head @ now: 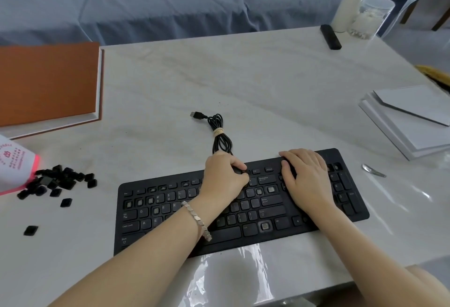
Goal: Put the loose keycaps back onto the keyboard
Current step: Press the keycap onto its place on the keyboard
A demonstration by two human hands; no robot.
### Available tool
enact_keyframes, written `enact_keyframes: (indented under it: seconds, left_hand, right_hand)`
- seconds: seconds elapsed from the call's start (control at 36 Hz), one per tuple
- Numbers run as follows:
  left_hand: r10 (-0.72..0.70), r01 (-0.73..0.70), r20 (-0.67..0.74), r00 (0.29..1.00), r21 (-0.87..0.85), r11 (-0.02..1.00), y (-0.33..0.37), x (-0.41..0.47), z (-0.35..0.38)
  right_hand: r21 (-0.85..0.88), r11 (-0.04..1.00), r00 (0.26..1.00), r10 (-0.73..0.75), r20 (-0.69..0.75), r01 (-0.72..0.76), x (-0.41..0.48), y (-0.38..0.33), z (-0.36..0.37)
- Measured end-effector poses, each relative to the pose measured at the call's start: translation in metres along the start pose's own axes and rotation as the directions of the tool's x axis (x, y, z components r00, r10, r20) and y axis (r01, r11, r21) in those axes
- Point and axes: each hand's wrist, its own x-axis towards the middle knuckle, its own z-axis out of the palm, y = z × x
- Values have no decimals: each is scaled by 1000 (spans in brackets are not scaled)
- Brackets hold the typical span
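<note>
Head cam: keyboard (267,211) sits lower centre on the surface (243,75), loose keycaps (58,182) heaped lower left. Left hand (224,176) fingers pinch a keycap (241,171) at the function row; right hand (305,175) lies flat and relaxed on the upper-right keys. Caps look light, stiff and probably slick, so grab the side edges.

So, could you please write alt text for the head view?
A person's left hand pinches a keycap at the top row of a black keyboard while the right hand rests flat on it. Loose keycaps lie to its left.
</note>
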Motion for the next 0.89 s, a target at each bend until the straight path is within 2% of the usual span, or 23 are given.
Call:
enact_keyframes:
  seconds: [0.14,0.42,0.64,0.89]
  left_hand:
    - [-44,43,33,998,33,999,3,5,0]
    - [-10,10,16,1000,-57,998,-3,5,-3]
    - [-82,83,23,996,-57,995,1,8,0]
    - [-50,51,11,999,-90,995,-2,7,-1]
  right_hand:
    - [6,1000,1000,-4,-19,4,0,1,1]
    - [-6,1000,999,-14,-35,13,1,1,2]
    - [-5,1000,1000,-4,-17,4,1,0,2]
    - [9,1000,1000,-7,-26,8,1,1,3]
